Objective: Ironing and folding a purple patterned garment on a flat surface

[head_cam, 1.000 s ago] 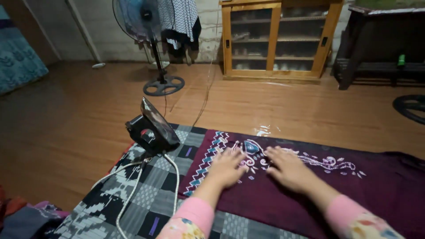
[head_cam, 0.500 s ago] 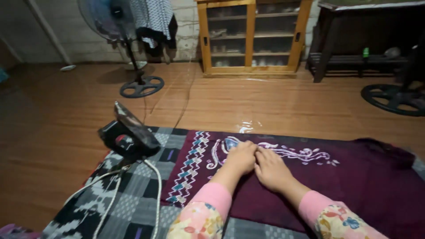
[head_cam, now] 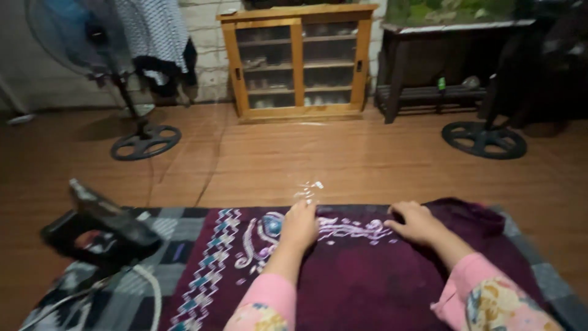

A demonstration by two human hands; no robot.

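A dark maroon cloth [head_cam: 367, 276] with a pale patterned border lies spread on a grey checked mat [head_cam: 159, 245] on the floor. My left hand [head_cam: 300, 225] rests flat on the cloth near its far edge, over the white and blue motif. Further right, my right hand [head_cam: 416, 222] presses on the far edge of the cloth, fingers curled onto the fabric. A black iron [head_cam: 98, 230] stands upright on the mat at the left, its white cord [head_cam: 150, 288] trailing toward me.
A standing fan [head_cam: 144, 141] is at the back left with clothes hanging behind it. A wooden glass-door cabinet [head_cam: 297, 61] stands against the wall. A dark bench [head_cam: 441, 55] and a second fan base [head_cam: 484, 140] are at the right.
My hands were together at the cloth's middle; now they are apart, the right one slid toward the right along the far edge. The view has swung to the right.
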